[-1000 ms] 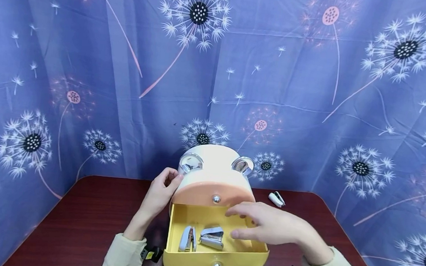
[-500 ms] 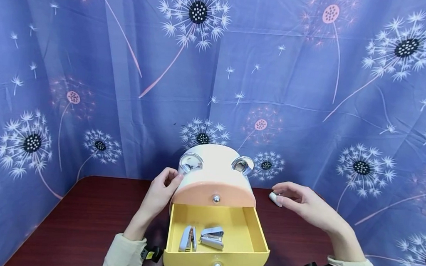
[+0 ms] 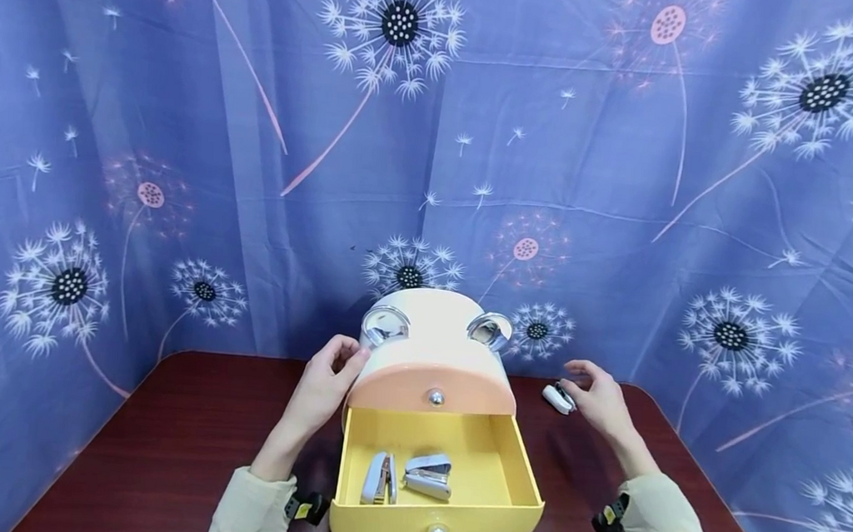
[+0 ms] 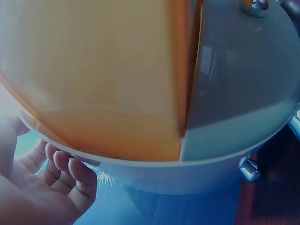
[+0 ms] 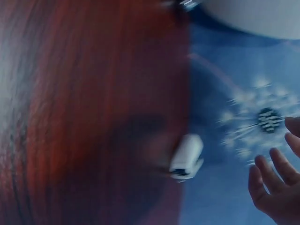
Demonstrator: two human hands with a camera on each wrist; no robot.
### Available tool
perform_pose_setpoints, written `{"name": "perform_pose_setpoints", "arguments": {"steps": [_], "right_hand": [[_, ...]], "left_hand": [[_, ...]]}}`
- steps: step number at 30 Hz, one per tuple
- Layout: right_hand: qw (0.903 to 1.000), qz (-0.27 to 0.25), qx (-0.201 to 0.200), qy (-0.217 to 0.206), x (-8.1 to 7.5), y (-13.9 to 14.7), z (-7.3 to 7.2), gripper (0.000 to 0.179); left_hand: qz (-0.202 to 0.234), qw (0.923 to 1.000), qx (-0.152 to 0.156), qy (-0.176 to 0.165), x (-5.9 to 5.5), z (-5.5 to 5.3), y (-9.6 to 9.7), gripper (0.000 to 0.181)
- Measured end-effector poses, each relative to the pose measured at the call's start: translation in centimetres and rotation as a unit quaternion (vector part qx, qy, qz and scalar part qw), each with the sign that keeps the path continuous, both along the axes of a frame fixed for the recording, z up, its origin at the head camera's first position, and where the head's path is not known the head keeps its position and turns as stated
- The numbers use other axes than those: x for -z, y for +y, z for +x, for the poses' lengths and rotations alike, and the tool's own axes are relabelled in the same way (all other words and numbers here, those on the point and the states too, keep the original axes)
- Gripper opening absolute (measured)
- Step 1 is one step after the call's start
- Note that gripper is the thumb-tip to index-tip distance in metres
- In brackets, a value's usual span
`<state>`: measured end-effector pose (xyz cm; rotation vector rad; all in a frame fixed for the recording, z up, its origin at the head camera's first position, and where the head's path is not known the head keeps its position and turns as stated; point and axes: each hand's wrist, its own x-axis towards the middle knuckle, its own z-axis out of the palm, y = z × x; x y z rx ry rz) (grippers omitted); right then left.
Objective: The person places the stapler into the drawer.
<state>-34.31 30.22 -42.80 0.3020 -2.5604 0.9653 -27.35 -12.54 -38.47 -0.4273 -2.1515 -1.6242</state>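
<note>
A white rounded drawer box (image 3: 429, 325) stands mid-table with its yellow drawer (image 3: 436, 526) pulled out. Inside lie two bluish-grey staplers, one at left (image 3: 375, 477) and one beside it (image 3: 428, 477). My left hand (image 3: 322, 387) rests against the box's left side, and in the left wrist view its loosely bent fingers (image 4: 82, 171) meet the wall below the rim. Toward the back right, a white stapler (image 3: 557, 398) lies on the table. My right hand (image 3: 600, 401) hovers right beside it, with relaxed fingers (image 5: 262, 180) apart from the stapler in the right wrist view.
The box has a peach upper drawer (image 3: 432, 390) with a silver knob, and two round chrome pieces (image 3: 386, 325) on top. Behind the dark red tabletop (image 3: 195, 431) hangs a blue dandelion-print curtain (image 3: 309, 232).
From over the yellow drawer, my right hand has moved right to the white stapler, then drawn slightly away to its right side. My left hand stays against the box.
</note>
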Motion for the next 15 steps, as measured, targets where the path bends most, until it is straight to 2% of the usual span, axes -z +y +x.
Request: {"name": "perform_pose_setpoints", "arguments": {"steps": [5, 9, 11, 14, 15], "right_hand": [[0.9992, 0.012, 0.035, -0.013, 2.2, 0.6, -2.4, 0.034], [0.9966, 0.031, 0.059, -0.048, 3.5, 0.8, -3.8, 0.043], [0.9934, 0.045, 0.069, -0.08, 4.1, 0.9, -4.2, 0.048], [0.9873, 0.068, 0.082, -0.117, 4.9, 1.0, -4.5, 0.053], [0.9855, 0.075, 0.085, -0.126, 5.1, 0.9, -4.6, 0.055]], "left_hand": [[-0.012, 0.9998, -0.005, 0.016, 0.7, -0.8, -0.3, 0.025], [-0.009, 0.9998, -0.007, 0.017, 0.7, -0.8, -0.4, 0.024], [-0.01, 0.9998, -0.005, 0.017, 0.8, -0.7, -0.4, 0.023], [-0.008, 0.9999, -0.005, 0.013, -0.1, 0.3, 0.0, 0.019], [-0.007, 0.9999, -0.005, 0.012, -0.1, 0.3, 0.0, 0.019]]}}
